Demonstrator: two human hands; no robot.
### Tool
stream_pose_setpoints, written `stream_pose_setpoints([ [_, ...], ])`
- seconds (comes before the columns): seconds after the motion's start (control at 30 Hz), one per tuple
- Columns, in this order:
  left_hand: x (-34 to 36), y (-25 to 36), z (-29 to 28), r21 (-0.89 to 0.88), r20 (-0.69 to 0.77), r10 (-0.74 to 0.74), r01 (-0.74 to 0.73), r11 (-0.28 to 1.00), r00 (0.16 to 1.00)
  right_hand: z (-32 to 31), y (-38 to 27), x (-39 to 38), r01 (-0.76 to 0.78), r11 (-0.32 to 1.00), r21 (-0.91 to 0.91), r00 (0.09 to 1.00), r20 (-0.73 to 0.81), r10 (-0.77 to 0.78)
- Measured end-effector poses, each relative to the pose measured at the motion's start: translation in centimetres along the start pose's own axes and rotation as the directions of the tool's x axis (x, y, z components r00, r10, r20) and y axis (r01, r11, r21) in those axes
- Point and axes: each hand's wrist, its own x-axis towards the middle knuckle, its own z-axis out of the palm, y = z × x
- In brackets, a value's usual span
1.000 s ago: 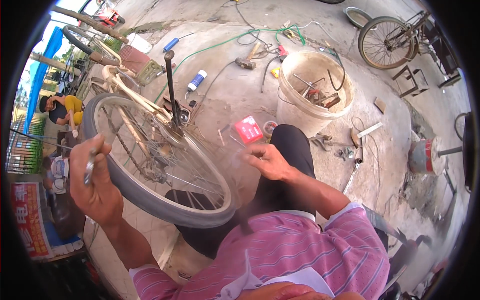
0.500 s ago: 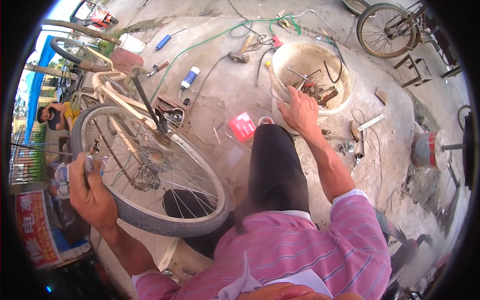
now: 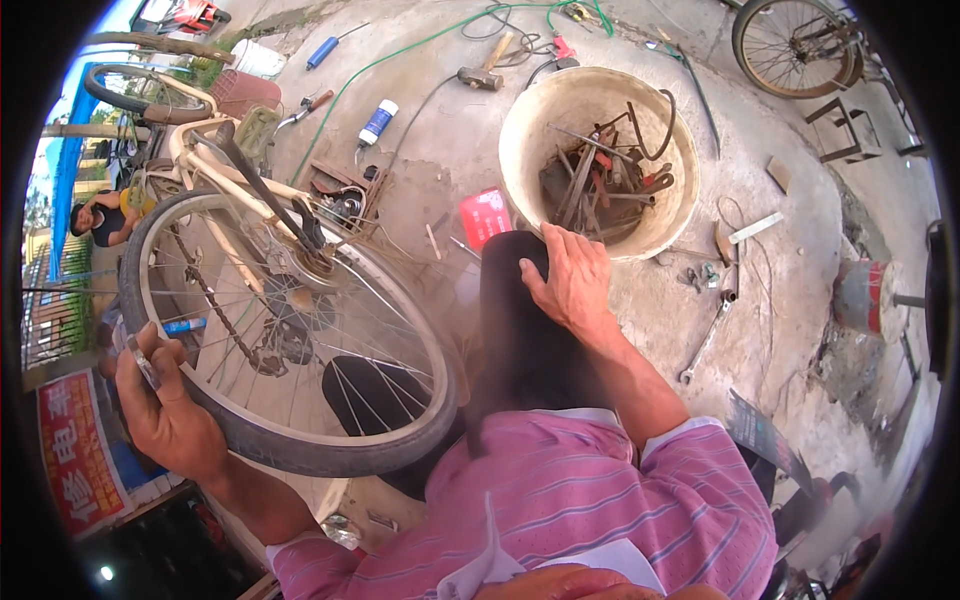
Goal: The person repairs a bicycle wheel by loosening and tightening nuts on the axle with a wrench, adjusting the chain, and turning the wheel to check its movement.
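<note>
My left hand (image 3: pixel 172 405) is closed around a small silvery metal piece (image 3: pixel 143 362), just outside the bicycle wheel's tyre; its kind is hard to make out. In front of me the wheel (image 3: pixel 345 455) of an overturned cream bicycle (image 3: pixel 240 180) lies with its spokes, chain and hub showing. My right hand (image 3: pixel 572 275) is at the near rim of a dirty white bucket (image 3: pixel 515 130), beside my knee, thumb apart and fingertips bent at the rim. The bucket's mouth tips toward me. Several rusty tools (image 3: pixel 600 175), some red-handled, lie inside.
A hammer (image 3: pixel 482 78), a blue-white tube (image 3: pixel 377 122) and a green hose (image 3: pixel 400 65) lie on the concrete beyond. A red box (image 3: pixel 485 217) is near my knee. Right of the bucket are a wrench (image 3: pixel 706 340) and a paint-streaked can (image 3: pixel 862 300). A person (image 3: pixel 108 218) is at far left.
The bucket has tipped toward me, showing more of its tools. My right hand has come nearer with its rim. My left hand, still gripping the metal piece, has moved slightly left and down.
</note>
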Motion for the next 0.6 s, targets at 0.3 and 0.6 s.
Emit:
stream_pose_setpoints([
  [0.3,0.0,0.8,1.1,-0.089,-0.076,-0.025,0.019,0.996,0.997,-0.2,0.1,-1.1,0.056,0.998,-0.011,0.997,-0.047,-0.056],
  [0.6,-0.5,0.6,0.9,-0.058,-0.125,-0.068,0.061,0.996,0.99,0.2,0.3,-3.1,0.065,0.998,0.022,0.995,-0.072,-0.063],
])
